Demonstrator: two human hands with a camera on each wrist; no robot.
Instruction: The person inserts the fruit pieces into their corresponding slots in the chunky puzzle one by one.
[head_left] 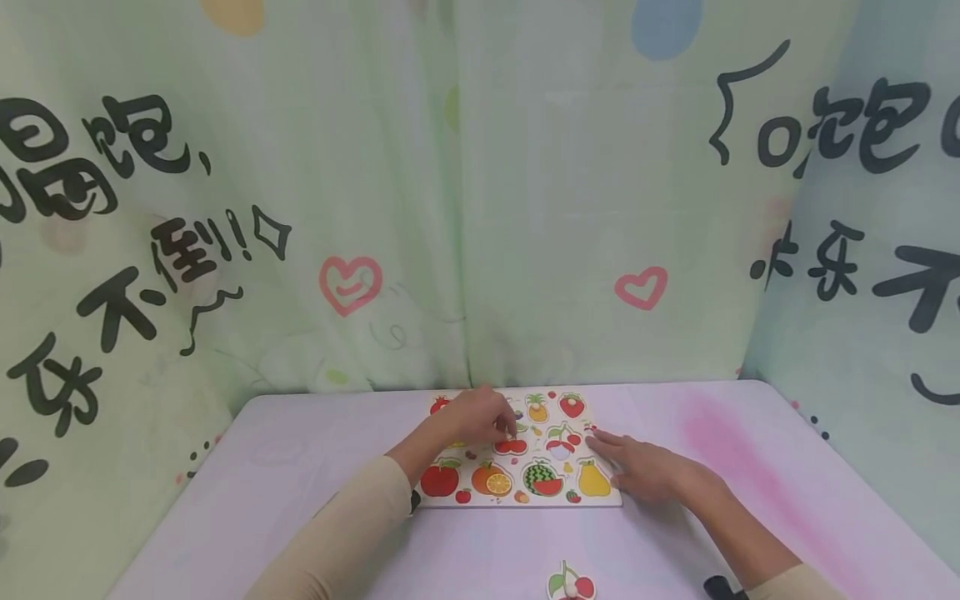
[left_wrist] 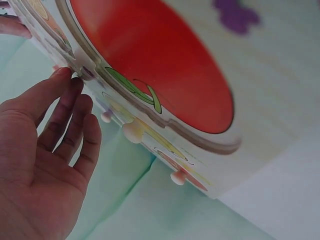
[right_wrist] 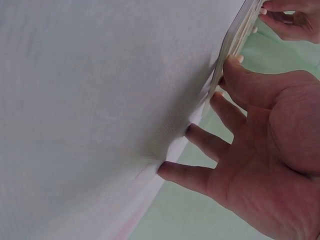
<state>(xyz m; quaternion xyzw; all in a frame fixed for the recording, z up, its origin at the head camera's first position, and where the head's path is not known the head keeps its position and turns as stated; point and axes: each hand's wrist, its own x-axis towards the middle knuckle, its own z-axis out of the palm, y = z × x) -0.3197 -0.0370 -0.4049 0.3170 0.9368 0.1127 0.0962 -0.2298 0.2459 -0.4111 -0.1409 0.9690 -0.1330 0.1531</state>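
A fruit knob puzzle board point(head_left: 536, 502) lies on the table, with knobbed pieces seated in it. My left hand point(head_left: 480, 417) reaches over its middle, thumb and fingertips pinching the knob of a red fruit piece point(head_left: 512, 447) that looks like cherries. Palm and fingers of that hand show in the left wrist view, beside a large red apple piece point(left_wrist: 160, 60). My right hand point(head_left: 647, 468) rests at the board's right edge, its fingers spread; in the right wrist view the thumb touches the edge and other fingertips press the tabletop.
A loose cherry piece point(head_left: 572, 583) lies on the table point(head_left: 480, 546) in front of the board. Within the board are a watermelon piece point(head_left: 543, 478), a pear piece point(head_left: 594, 480) and an orange piece point(head_left: 492, 481). A patterned curtain point(head_left: 525, 208) hangs behind.
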